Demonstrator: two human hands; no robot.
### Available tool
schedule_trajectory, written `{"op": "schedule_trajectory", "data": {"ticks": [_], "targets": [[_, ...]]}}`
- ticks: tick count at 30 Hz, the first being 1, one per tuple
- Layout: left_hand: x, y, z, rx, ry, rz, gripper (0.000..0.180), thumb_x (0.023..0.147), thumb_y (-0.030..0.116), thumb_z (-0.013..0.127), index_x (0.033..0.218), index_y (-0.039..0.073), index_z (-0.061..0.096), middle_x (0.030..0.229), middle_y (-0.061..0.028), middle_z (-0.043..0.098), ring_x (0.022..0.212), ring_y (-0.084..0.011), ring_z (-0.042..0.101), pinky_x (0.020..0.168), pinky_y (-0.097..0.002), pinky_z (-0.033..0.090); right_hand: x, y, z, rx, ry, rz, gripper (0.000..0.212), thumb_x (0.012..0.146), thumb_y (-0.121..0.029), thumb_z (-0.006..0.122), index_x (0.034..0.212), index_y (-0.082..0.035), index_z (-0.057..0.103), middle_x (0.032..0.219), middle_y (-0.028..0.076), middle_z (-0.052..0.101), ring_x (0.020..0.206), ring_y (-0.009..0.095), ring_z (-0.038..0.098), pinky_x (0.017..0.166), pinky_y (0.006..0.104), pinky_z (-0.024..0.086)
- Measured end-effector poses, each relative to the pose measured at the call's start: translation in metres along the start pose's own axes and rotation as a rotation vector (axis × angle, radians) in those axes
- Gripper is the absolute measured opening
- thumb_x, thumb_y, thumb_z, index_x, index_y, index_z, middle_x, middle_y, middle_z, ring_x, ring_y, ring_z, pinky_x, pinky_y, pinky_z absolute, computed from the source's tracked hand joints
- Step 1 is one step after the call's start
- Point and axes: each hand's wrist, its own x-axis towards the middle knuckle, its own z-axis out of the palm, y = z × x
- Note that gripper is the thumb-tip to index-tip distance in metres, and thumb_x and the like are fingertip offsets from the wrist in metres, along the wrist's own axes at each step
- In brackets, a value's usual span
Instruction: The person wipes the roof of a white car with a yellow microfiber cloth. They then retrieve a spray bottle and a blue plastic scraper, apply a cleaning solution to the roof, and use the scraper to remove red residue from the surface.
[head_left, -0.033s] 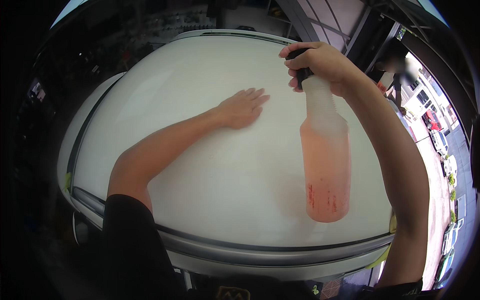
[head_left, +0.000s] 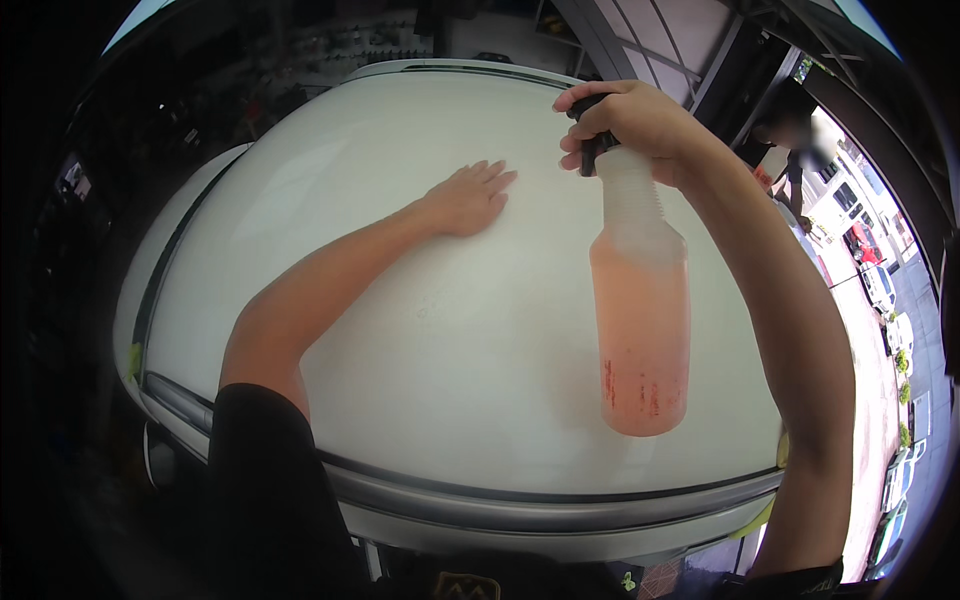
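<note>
A white car roof [head_left: 470, 370] spreads out in front of me. My left hand [head_left: 470, 198] lies flat on its middle, fingers stretched out and palm down, with nothing in it. Over the right part of the roof my right hand [head_left: 635, 125] grips a spray bottle [head_left: 643, 310] by its black trigger head. The bottle is translucent with a ribbed neck, holds a pinkish-orange liquid and has worn red marks low on its side. It hangs nearly upright. Faint wet-looking spots show on the roof near my left forearm.
A dark roof rail [head_left: 540, 515] runs along the near edge. Yellow-green tape [head_left: 757, 518] sticks near the right corner. At the far right another person [head_left: 790, 150] stands by the bright opening, with parked cars [head_left: 880, 285] outside. Dark metal beams rise behind the roof.
My left hand has slid a little to the left and away from me over the roof. The spray bottle in my right hand has shifted slightly left.
</note>
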Motion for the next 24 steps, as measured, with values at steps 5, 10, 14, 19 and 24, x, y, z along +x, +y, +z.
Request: {"op": "schedule_trajectory", "data": {"ticks": [5,10,14,19,24], "targets": [[0.005,0.064,0.045,-0.042,0.045,0.212,0.069,0.108,0.040,0.032,0.159,-0.008,0.026,0.168,-0.0269,0.022,0.156,-0.0415,0.021,0.129,-0.0491,0.017,0.044,0.009,-0.001,-0.069,-0.097,0.048,0.030,0.084,-0.001,0.066,0.114,-0.001,0.065,0.082,0.010,0.065,0.069,0.022,0.069,0.067,0.0386,0.059],[0.039,0.053,0.034,-0.089,0.032,0.208,0.062,0.108,0.034,0.031,0.161,0.001,0.027,0.168,-0.0225,0.024,0.157,-0.0396,0.020,0.129,-0.0489,0.018,0.046,0.006,-0.002,-0.163,-0.058,0.011,0.032,0.086,-0.004,0.065,0.117,-0.002,0.065,0.084,0.010,0.068,0.074,0.022,0.071,0.066,0.0376,0.059],[0.037,-0.096,-0.003,0.070,0.008,-0.453,0.061,0.109,0.033,0.023,0.165,0.008,0.022,0.172,-0.0206,0.016,0.158,-0.0414,0.017,0.129,-0.0485,0.017,-0.002,-0.011,-0.003,-0.142,-0.015,-0.257,0.039,0.083,0.002,0.059,0.121,-0.001,0.065,0.097,0.015,0.074,0.087,0.022,0.075,0.080,0.0338,0.061],[0.029,0.025,0.024,0.009,-0.033,0.086,0.061,0.110,0.036,0.030,0.164,0.009,0.026,0.171,-0.0188,0.020,0.158,-0.0401,0.017,0.131,-0.0470,0.014,-0.115,-0.007,-0.016,-0.164,0.238,-0.243,0.055,0.075,-0.008,0.060,0.130,0.000,0.060,0.095,0.016,0.073,0.092,0.029,0.075,0.090,0.0413,0.061],[0.021,0.003,0.015,0.010,0.048,0.106,0.058,0.111,0.040,0.028,0.164,0.016,0.031,0.172,-0.0129,0.023,0.159,-0.0322,0.018,0.131,-0.0448,0.014,-0.208,-0.007,-0.024,-0.167,0.493,-0.244,0.055,0.076,-0.010,0.065,0.128,0.000,0.052,0.093,0.021,0.071,0.092,0.033,0.074,0.089,0.0448,0.061]]}}
